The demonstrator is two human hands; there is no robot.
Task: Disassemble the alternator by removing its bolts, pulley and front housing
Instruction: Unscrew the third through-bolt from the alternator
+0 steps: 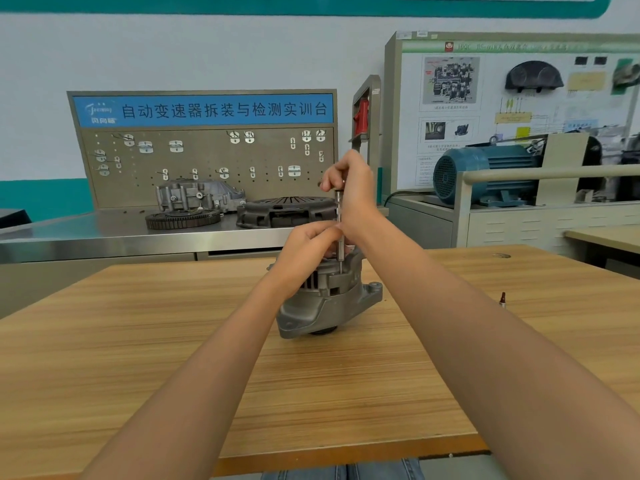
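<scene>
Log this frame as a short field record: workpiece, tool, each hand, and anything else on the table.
workpiece: alternator, standing on the wooden table
tool: slim driver, upright, tip down at the top of the alternator
right hand: grips the top of the driver
left hand: fingers pinch the driver's shaft low down
other: small dark-tipped object on the table to the right, too small to identify

Materials & finish
Alternator (329, 299): dull grey cast metal, rough-ish. Driver shaft (340, 233): shiny steel. Table (138, 341): matt wood-grain top. Bench (86, 233) behind: brushed, glossy metal.
</scene>
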